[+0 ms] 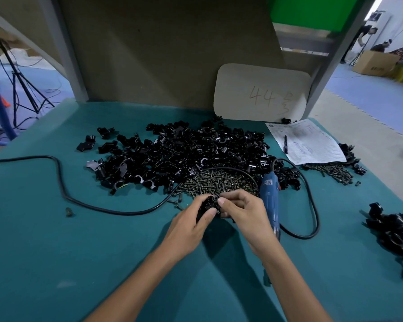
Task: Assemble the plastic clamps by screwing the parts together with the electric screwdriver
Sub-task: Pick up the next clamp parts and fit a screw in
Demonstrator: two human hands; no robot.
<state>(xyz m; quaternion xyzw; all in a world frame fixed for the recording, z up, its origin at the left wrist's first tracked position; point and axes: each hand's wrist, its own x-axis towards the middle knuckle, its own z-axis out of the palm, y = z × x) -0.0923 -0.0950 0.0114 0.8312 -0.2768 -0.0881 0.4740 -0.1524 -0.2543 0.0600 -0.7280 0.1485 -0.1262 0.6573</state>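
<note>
Both hands meet over the green table, just in front of a heap of dark screws (215, 181). My left hand (192, 223) grips a black plastic clamp (210, 202) from the left. My right hand (243, 211) pinches the same clamp from the right with thumb and fingers; most of the part is hidden between them. A big pile of loose black clamp parts (184, 151) lies behind the screws. The blue electric screwdriver (270, 197) lies on the table right of my right hand, its tip pointing toward me.
The screwdriver's black cable (63, 182) loops across the table's left and around the right. A paper form with a pen (307, 141) and more screws (335, 170) lie back right. Assembled black clamps (396, 235) are heaped at the right edge. A beige card (261, 91) leans on the back wall.
</note>
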